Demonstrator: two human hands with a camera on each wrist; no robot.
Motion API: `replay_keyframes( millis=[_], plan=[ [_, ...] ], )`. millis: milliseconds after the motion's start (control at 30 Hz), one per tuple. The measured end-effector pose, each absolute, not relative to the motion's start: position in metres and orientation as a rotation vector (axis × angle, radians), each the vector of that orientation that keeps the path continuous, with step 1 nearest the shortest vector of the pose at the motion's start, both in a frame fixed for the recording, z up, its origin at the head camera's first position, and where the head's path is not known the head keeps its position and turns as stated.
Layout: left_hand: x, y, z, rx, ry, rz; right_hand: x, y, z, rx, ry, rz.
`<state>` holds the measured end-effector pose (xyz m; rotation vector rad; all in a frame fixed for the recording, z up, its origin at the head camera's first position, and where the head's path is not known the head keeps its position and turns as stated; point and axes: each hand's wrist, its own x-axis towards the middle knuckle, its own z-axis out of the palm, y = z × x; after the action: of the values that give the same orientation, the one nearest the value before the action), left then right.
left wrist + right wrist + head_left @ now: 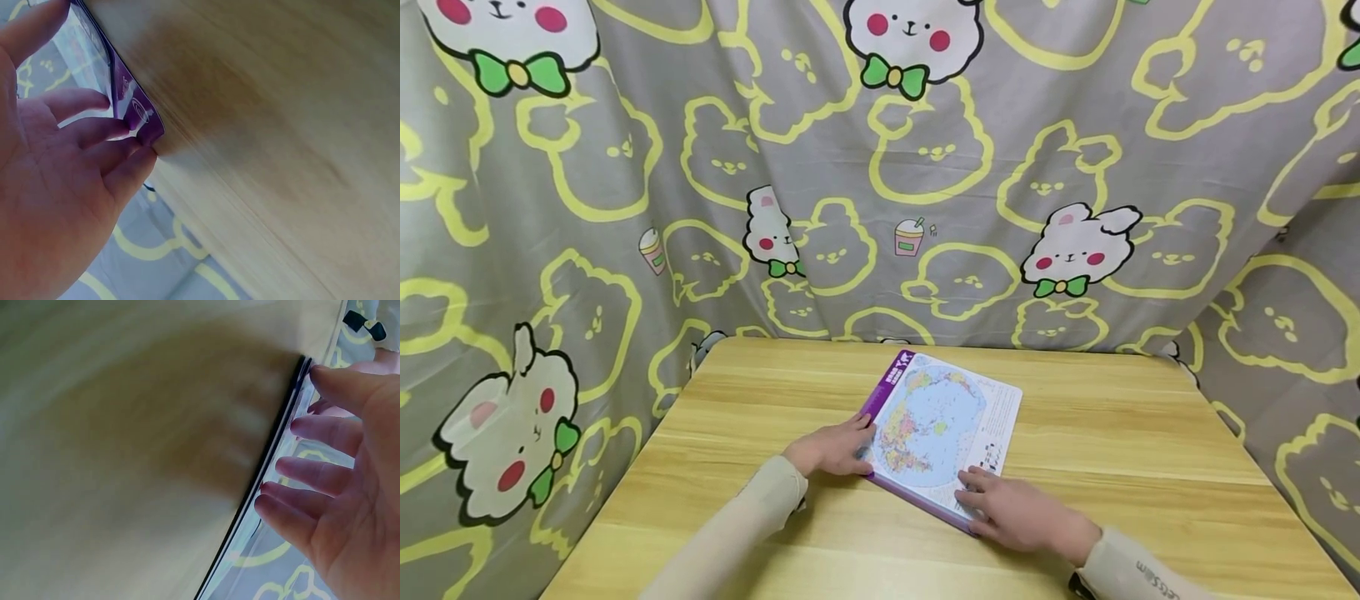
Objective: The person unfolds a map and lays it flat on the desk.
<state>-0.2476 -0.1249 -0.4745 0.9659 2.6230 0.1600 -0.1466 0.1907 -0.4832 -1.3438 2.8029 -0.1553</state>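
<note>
A flat, book-like case (951, 408) printed with a world map and a purple spine lies turned at an angle on the wooden table. At its left side, my left hand (837, 448) touches the purple edge, with the thumb by the near-left corner. The left wrist view shows the fingers of that hand (69, 169) lightly bent against the glossy purple spine (142, 112). My right hand (1022, 510) rests over the near-right corner, fingers spread on the printed face. Seen from the right wrist, its extended fingers (312, 472) lie along the case's dark-lined edge (265, 456).
The light wood table (760, 400) spreads out on all sides of the case. A grey curtain (820, 167) with yellow outlines and white cartoon animals hangs behind the table and along both its sides.
</note>
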Motion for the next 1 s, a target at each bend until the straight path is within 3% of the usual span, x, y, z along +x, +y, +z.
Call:
replay_keyframes(
  millis=[1000],
  plan=[
    [-0.2437,-0.1191,-0.4726,0.886,2.636,0.09,-0.146,0.1892,-0.4825,-1.313,2.771,-0.148]
  ],
)
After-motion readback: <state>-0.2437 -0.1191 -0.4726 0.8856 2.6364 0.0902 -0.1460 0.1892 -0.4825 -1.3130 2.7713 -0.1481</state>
